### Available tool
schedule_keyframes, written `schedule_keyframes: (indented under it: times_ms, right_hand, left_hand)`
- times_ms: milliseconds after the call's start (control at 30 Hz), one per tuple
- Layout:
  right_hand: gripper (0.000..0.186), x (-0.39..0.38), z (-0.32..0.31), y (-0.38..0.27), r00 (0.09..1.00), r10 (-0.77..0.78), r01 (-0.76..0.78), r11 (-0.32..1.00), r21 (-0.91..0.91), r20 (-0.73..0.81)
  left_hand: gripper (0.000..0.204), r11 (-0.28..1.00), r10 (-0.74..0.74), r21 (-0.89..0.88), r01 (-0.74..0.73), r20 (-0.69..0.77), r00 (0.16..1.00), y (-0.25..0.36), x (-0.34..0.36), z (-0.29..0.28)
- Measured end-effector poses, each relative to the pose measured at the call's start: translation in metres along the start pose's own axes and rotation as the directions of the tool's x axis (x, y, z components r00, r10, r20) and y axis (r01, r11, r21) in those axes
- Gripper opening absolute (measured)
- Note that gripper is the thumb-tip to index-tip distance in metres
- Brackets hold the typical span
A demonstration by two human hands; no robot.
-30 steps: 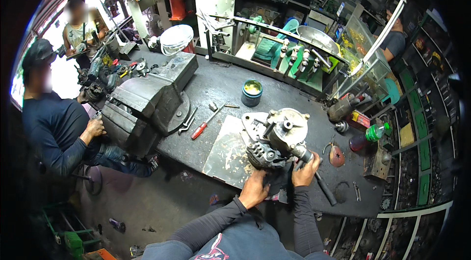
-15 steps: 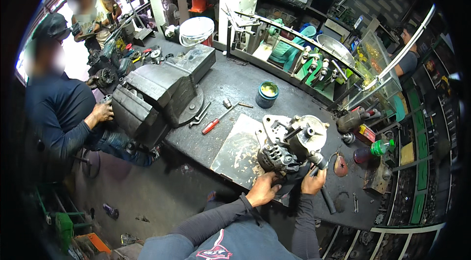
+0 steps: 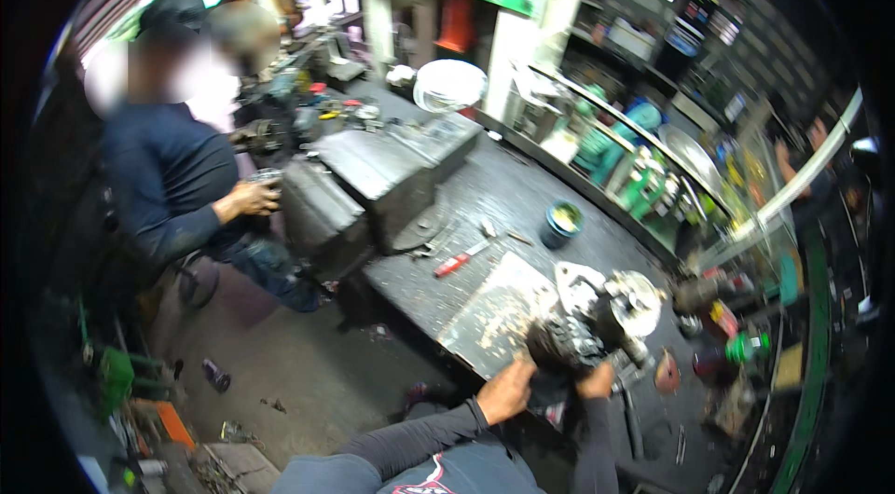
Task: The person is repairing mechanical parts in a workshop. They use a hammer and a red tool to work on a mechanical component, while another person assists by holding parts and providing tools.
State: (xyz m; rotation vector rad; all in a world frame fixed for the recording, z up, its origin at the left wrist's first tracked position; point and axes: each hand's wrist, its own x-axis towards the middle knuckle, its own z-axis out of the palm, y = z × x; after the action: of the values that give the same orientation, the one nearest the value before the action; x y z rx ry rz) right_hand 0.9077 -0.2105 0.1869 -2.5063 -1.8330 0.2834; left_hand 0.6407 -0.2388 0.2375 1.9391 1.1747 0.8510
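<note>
My left hand (image 3: 505,391) is closed at the bench's front edge, next to a dark ribbed machine part (image 3: 552,342); what it grips is hidden. My right hand (image 3: 595,380), blurred, has its fingers curled in below the metal parts, and I cannot make out what is in it. Something dark lies between both hands. Just beyond them sit a silver bracket-like casting (image 3: 578,284) and a round silver housing (image 3: 637,303). Beside my right hand, a black bar-like handle (image 3: 634,424) lies on the bench.
A worn metal plate (image 3: 499,312) lies left of the parts. Farther off are a red-handled screwdriver (image 3: 457,261), an open tub (image 3: 561,224) and a large vise (image 3: 373,172). A green-capped bottle (image 3: 746,347) stands right. A co-worker (image 3: 172,168) stands at the left.
The whole view has swung, shifting the bench rightward and down in the picture. My left hand has drawn back slightly from the ribbed part. My right hand has moved nearer my left.
</note>
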Motion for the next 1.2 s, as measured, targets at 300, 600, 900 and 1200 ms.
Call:
schedule_keyframes:
  times_ms: [300, 600, 900, 1200]
  right_hand:
    - [0.036, -0.126, -0.027, -0.008, 0.989, -0.085, -0.051, 0.565, 0.824, 0.119]
    - [0.052, -0.099, -0.063, -0.201, 0.973, -0.217, 0.197, 0.604, 0.772, -0.079]
    - [0.022, -0.112, -0.100, -0.276, 0.740, -0.563, 0.669, 0.672, 0.317, -0.367]
    - [0.021, -0.155, -0.165, -0.256, 0.642, -0.547, 0.764, 0.408, 0.499, -0.537]
  left_hand:
    - [0.029, 0.815, -0.457, -0.398, 0.421, 0.005, 0.890, -0.023, -0.009, 0.009]
    - [0.050, 0.240, -0.675, -0.949, 0.206, -0.010, 0.737, -0.019, -0.018, 0.003]
    - [0.038, -0.064, -0.593, -0.998, 0.017, 0.051, 0.804, -0.053, -0.009, -0.117]
    - [0.046, -0.261, -0.231, -0.963, -0.074, -0.012, 0.973, -0.044, -0.003, -0.144]
